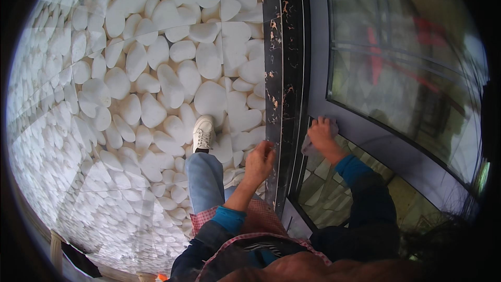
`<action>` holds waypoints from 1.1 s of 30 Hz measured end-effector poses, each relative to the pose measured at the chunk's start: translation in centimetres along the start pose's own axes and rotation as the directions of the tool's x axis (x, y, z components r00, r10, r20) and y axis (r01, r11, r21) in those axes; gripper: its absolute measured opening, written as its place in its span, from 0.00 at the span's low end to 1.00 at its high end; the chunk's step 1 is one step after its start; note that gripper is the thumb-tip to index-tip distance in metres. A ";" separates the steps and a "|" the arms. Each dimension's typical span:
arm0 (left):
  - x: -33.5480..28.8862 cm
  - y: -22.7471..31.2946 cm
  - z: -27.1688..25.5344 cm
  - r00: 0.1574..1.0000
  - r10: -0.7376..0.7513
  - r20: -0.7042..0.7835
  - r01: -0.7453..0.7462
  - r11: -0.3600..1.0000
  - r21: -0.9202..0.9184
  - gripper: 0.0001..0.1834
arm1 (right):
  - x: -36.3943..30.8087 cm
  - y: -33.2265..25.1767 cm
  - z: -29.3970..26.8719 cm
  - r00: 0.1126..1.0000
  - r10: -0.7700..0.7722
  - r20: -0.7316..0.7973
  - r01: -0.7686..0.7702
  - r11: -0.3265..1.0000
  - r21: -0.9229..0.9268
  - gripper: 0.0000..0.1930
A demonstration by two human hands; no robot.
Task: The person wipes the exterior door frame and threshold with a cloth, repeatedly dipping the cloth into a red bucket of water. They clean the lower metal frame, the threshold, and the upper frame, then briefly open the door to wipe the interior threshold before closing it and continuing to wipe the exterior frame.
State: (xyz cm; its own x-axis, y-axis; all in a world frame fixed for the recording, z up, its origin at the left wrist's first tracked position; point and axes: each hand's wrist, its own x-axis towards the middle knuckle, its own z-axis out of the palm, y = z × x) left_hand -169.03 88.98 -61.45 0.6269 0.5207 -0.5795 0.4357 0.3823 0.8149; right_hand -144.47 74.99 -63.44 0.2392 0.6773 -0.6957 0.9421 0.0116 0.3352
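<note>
A thin pale-grey cloth point(307, 146) is bunched under my right hand point(321, 133), whose fingers close over it. That hand presses the cloth against the corner of the grey door frame point(360, 129), at the upper edge of the lower glass panel point(326, 188). Left of the door, my left hand point(259, 164) hovers over the border of the floor, its fingers curled together with nothing showing in them. It touches neither the door nor the cloth.
A black marbled threshold strip point(274, 73) runs between the pebble-patterned floor point(172, 83) and the door. The larger upper glass panel point(396, 68) carries reflections. My foot in a white shoe point(204, 132) stands on the floor, below a red checked apron point(261, 218).
</note>
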 end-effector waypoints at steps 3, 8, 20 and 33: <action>-0.1 -0.2 0.5 1.000 0.005 0.016 -0.005 1.000 0.012 0.10 | 7.0 5.5 -3.8 0.895 0.028 -0.445 -0.074 0.994 -0.086 0.09; 0.3 -0.1 0.1 0.998 0.041 0.054 -0.045 0.997 0.063 0.10 | 16.2 9.9 -4.7 0.788 0.230 -0.571 -0.318 0.946 -0.057 0.09; -0.6 -0.1 1.8 0.992 0.021 0.121 -0.033 0.994 0.102 0.11 | -3.7 -3.4 7.8 0.993 0.109 0.044 -0.117 0.952 0.283 0.14; 0.3 -0.5 3.6 0.988 0.033 0.153 -0.055 0.988 0.141 0.09 | 18.1 16.6 -14.4 0.558 0.500 -0.662 -0.510 0.836 0.202 0.18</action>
State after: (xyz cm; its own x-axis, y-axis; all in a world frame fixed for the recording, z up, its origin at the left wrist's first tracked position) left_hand -166.68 86.23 -61.97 0.7324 0.4099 -0.5437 0.4877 0.2414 0.8390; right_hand -127.86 98.07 -61.28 0.4489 0.8709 0.2002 0.7132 -0.4842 0.5068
